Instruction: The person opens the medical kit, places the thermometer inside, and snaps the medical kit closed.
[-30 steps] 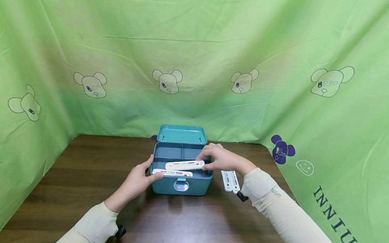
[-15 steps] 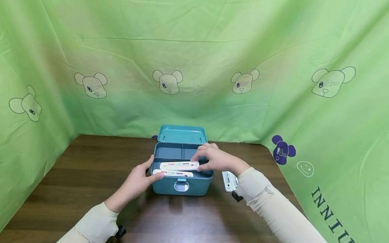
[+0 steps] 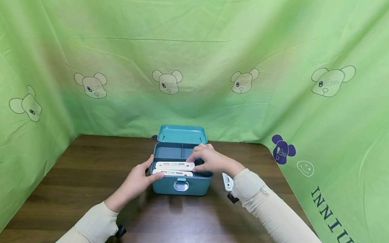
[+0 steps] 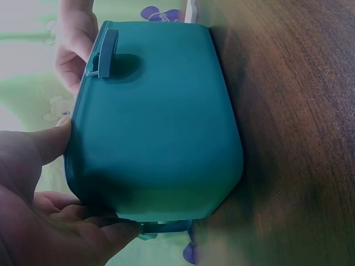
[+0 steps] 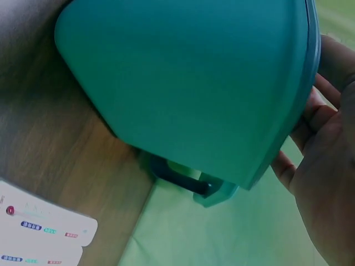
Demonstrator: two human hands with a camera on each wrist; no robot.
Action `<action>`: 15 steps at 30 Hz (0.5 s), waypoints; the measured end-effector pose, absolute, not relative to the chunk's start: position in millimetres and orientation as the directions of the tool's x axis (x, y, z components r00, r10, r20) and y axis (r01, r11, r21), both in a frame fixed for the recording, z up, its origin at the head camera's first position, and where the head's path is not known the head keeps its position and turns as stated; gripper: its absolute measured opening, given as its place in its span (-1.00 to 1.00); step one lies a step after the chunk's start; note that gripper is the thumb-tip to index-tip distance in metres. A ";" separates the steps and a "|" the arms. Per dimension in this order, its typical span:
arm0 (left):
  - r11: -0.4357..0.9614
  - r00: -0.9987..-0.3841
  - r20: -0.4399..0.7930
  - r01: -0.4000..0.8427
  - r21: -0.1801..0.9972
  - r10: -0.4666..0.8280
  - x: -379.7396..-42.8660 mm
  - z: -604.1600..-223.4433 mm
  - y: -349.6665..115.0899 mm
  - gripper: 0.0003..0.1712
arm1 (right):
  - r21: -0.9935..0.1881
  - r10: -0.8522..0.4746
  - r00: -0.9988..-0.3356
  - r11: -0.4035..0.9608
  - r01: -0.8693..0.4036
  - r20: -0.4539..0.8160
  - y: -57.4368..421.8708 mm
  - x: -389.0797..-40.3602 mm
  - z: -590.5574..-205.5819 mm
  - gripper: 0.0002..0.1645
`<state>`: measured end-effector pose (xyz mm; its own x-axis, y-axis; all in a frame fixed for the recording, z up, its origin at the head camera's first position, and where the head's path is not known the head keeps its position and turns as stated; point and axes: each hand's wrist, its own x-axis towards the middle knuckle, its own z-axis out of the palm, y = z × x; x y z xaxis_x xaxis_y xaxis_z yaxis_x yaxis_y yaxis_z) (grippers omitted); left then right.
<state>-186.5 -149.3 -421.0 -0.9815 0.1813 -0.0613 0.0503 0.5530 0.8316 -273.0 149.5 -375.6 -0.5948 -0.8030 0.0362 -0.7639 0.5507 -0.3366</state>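
A teal storage box [image 3: 181, 186] stands on the table with its lid [image 3: 182, 134] raised at the back. My left hand [image 3: 139, 179] holds its front left corner, thumb at the front rim and fingers along the side. Between the fingers and thumb of my right hand [image 3: 209, 160] is the right end of a white thermometer [image 3: 173, 165] with coloured labels, lying lengthwise over the front compartment. In front of it, another white thermometer [image 3: 175, 173] leans along the front wall. The held one's lower edge is hidden.
To the right of the box, white thermometers [image 5: 44, 224] lie side by side on the table [image 3: 85, 166], partly hidden by the right sleeve in the head view. A divided tray [image 3: 169, 151] spans the box's back half. Green patterned cloth [image 3: 210, 110] surrounds the table.
My right hand has moved left with the held thermometer, which now sits further left, above the front one. The left hand and the box have stayed in place.
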 end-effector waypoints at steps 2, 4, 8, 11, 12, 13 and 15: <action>0.554 -0.981 -0.063 0.049 0.831 0.182 -186.5 -421.0 -149.1 0.10 | -0.327 -0.802 -0.596 0.555 -0.765 0.034 147.2 -272.5 -378.2 -0.66; 0.556 -0.981 -0.064 0.050 0.830 0.184 -186.5 -420.9 -148.8 0.09 | -0.316 -0.801 -0.598 0.559 -0.767 0.033 145.6 -271.7 -379.9 -0.67; 0.557 -0.980 -0.065 0.052 0.829 0.188 -186.6 -421.3 -148.9 0.09 | -0.280 -0.796 -0.604 0.572 -0.771 0.036 142.7 -268.9 -380.8 -0.68; 0.555 -0.979 -0.066 0.053 0.830 0.191 -186.8 -421.7 -149.7 0.10 | -0.242 -0.794 -0.606 0.580 -0.778 0.045 140.2 -266.6 -380.6 -0.69; 0.556 -0.979 -0.065 0.054 0.829 0.192 -186.9 -421.6 -150.0 0.10 | -0.228 -0.794 -0.605 0.581 -0.781 0.049 139.6 -266.0 -380.8 -0.69; 0.557 -0.980 -0.064 0.054 0.829 0.191 -187.0 -421.6 -150.2 0.10 | -0.215 -0.795 -0.604 0.582 -0.784 0.055 139.1 -265.6 -380.9 -0.70; 0.559 -0.980 -0.061 0.057 0.827 0.190 -187.5 -421.3 -150.5 0.10 | -0.194 -0.795 -0.604 0.583 -0.789 0.065 138.6 -264.9 -381.2 -0.70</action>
<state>-187.5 -150.5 -421.3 -0.9799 0.1900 -0.0614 0.0566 0.5593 0.8270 -264.9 138.6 -381.2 -0.6037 -0.7945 0.0651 -0.7887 0.5834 -0.1939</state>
